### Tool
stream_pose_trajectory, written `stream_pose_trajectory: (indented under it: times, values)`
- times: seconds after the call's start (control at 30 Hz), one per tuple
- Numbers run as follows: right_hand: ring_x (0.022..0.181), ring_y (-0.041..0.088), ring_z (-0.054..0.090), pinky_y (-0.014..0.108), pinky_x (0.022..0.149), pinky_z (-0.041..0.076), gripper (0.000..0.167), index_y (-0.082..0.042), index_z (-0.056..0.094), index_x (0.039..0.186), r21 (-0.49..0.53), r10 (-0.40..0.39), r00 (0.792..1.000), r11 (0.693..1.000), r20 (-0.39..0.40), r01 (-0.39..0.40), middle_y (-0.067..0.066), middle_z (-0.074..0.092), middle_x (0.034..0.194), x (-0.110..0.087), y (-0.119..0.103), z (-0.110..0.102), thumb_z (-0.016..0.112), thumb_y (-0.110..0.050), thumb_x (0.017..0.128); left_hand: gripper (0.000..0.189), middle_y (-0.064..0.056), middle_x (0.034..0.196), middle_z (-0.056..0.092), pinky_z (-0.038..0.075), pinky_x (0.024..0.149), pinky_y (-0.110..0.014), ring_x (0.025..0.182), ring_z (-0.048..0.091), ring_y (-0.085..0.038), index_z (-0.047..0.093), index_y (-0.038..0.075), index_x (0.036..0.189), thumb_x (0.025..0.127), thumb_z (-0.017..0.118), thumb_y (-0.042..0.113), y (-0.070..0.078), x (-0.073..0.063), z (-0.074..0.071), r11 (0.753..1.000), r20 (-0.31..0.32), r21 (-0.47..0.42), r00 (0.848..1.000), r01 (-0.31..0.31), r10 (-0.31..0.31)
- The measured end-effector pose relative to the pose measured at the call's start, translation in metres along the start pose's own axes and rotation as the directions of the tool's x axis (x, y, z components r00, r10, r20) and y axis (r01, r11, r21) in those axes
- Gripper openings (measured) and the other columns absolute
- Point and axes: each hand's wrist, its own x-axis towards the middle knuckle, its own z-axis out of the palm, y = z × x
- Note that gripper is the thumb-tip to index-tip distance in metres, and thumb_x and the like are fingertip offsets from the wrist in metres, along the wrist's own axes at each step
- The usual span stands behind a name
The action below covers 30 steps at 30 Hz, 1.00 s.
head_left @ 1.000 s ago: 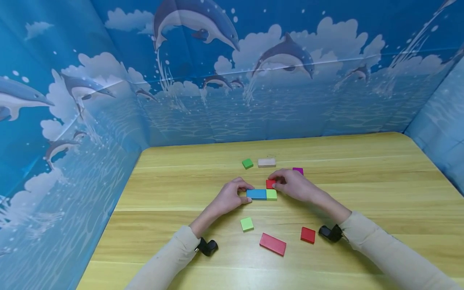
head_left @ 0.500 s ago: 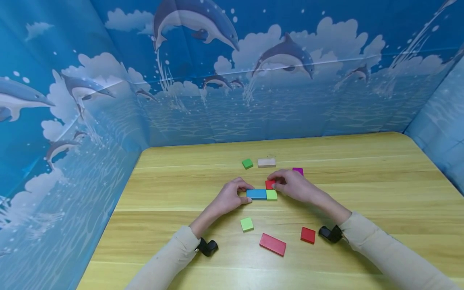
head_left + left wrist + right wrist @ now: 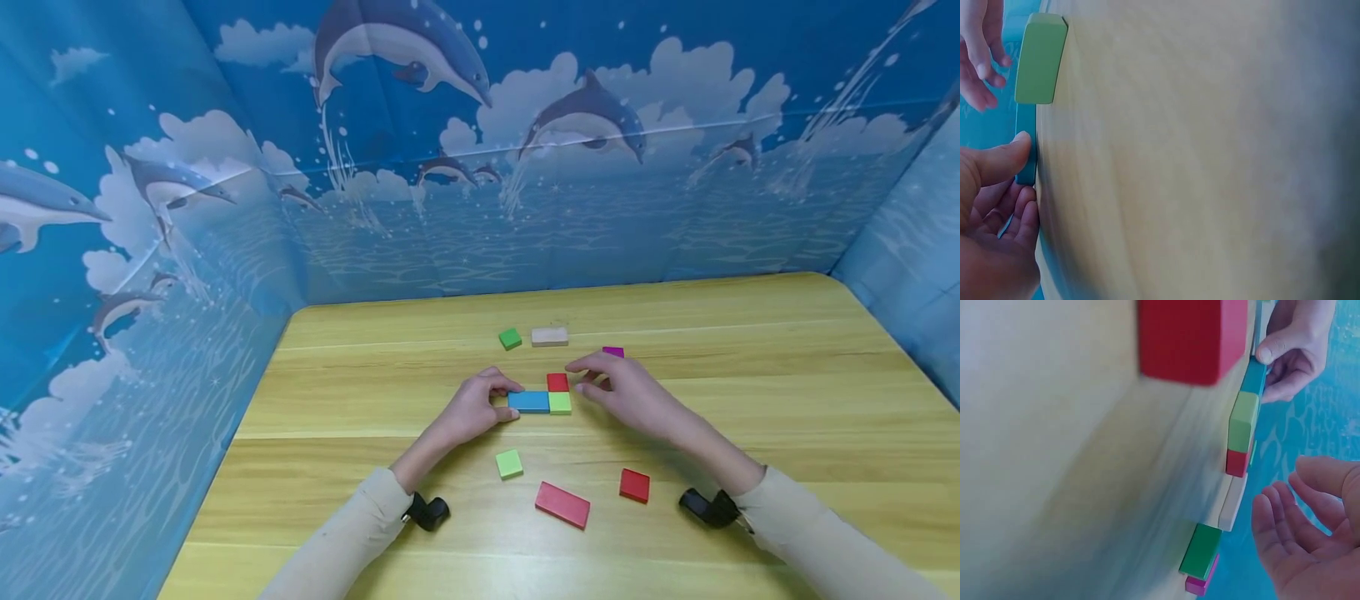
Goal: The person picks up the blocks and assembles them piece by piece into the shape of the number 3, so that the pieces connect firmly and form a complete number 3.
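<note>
In the head view my left hand (image 3: 471, 408) pinches the blue rectangular block (image 3: 528, 402) at its left end, thumb on the near side and fingers on the far side. A light green square block (image 3: 560, 403) sits against the blue block's right end. Behind that green square, a red square block (image 3: 557, 382) lies edge to edge with it. My right hand (image 3: 628, 398) is just right of the red square, holding nothing, its fingers loosely bent and apart from the blocks. The right wrist view shows the gap between my right fingers (image 3: 1263, 515) and the red block.
Toward the back lie a green block (image 3: 510, 338), a pale pink block (image 3: 550, 337) and a magenta block (image 3: 613, 352) partly behind my right hand. Nearer me are a light green square (image 3: 509, 464), a pinkish-red rectangle (image 3: 562, 505) and another red square (image 3: 634, 485).
My right hand has let go of the red square and drawn back to the right. The red square has shifted slightly left, lining up behind the light green square. My left hand stays put.
</note>
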Motion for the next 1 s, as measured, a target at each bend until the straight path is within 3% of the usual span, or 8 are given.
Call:
stream_pose_trajectory:
  times: [0.4,0.77,1.0]
  values:
    - [0.100,0.017,0.061,0.032,0.081,0.054,0.032,-0.013,0.066,0.124,-0.021,-0.015,0.998,1.000,0.058,0.016,0.001,0.063,0.118,-0.034,-0.010,0.001,0.069,-0.010,0.093,0.029,0.005,0.099,0.059,0.048,0.086,-0.028,0.095,0.055,-0.014,0.073,0.010,0.114,0.085,0.077,0.007,-0.002,0.000,0.003,1.000,-0.006,-0.002,1.000,0.005,-0.005]
    - [0.112,0.024,0.057,0.042,0.090,0.052,0.034,-0.017,0.065,0.125,-0.052,0.063,0.990,0.997,0.129,-0.056,-0.003,0.061,0.123,-0.064,-0.014,0.001,0.071,-0.019,0.092,0.030,0.005,0.100,0.059,0.048,0.087,-0.028,0.096,0.055,-0.014,0.072,0.010,0.114,0.085,0.078,0.007,-0.004,0.000,0.003,1.000,-0.006,0.001,1.000,-0.006,0.006]
    - [0.117,0.023,0.055,0.047,0.095,0.048,0.036,-0.018,0.065,0.125,-0.095,0.085,0.988,0.993,0.129,-0.073,-0.006,0.062,0.122,-0.078,-0.011,0.001,0.073,-0.023,0.091,0.030,0.006,0.100,0.059,0.048,0.087,-0.026,0.096,0.055,-0.012,0.072,0.010,0.114,0.085,0.078,0.008,-0.005,0.001,0.002,1.000,-0.004,-0.009,1.000,-0.013,0.013]
